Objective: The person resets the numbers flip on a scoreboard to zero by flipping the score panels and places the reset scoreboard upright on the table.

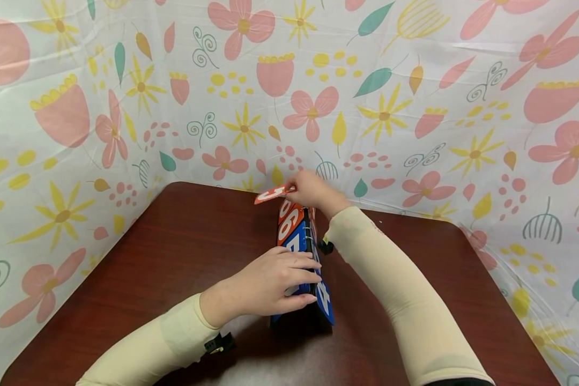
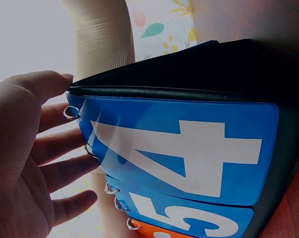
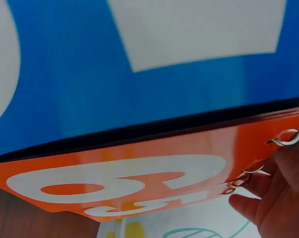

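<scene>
A tabletop flip scoreboard (image 1: 303,323) stands like a tent on the table, its number cards hung on metal rings along the top ridge. Blue cards (image 2: 174,153), one reading 4, are at the near end; red-orange cards (image 3: 119,183) are toward the far end. My left hand (image 1: 267,281) lies over the near end, fingers extended across the ridge, thumb at the corner in the left wrist view. At the far end my right hand (image 1: 311,188) pinches a red number card (image 1: 270,194), which sticks out leftward above the ridge.
The scoreboard stands on a dark reddish-brown table (image 1: 198,230). A white cloth (image 1: 164,118) printed with flowers and leaves hangs behind and along the sides. Black wrist straps (image 1: 219,343) sit on the pale sleeves.
</scene>
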The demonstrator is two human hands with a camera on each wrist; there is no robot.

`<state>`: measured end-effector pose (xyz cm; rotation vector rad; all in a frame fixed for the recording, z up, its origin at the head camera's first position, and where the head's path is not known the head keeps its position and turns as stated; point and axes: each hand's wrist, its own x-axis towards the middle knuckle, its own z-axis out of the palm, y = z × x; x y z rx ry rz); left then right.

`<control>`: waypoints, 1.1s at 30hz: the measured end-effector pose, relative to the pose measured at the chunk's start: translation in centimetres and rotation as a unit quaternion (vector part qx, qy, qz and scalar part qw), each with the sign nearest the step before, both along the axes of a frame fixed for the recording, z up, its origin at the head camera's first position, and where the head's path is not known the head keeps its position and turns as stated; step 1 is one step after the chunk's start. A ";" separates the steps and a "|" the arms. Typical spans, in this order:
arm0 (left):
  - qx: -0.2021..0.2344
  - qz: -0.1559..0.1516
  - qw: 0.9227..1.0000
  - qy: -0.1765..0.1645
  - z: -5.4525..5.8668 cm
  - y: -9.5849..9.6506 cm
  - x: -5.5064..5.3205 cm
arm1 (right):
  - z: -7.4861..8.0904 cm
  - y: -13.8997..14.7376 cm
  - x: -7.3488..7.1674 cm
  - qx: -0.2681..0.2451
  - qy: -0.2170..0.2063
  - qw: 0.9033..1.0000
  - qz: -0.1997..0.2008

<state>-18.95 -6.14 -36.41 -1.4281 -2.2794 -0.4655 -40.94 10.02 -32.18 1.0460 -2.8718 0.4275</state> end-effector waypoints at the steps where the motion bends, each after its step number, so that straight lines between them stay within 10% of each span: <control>1: 0.001 0.000 1.000 0.000 0.0 0.0 0.0 | 0.0 -0.1 0.0 0.010 -0.002 1.000 0.000; 18: -0.008 0.001 1.000 0.000 0.1 -0.1 0.0 | 0.8 -1.3 -0.2 0.125 -0.036 0.991 -0.030; 25: -0.014 0.002 1.000 -0.008 0.2 -0.1 0.0 | 0.8 0.4 -0.7 -0.049 -0.069 0.996 -0.008; 33: -0.020 0.001 1.000 -0.014 0.2 -0.2 0.0 | -1.1 4.3 -0.7 -0.211 -0.125 0.967 -0.074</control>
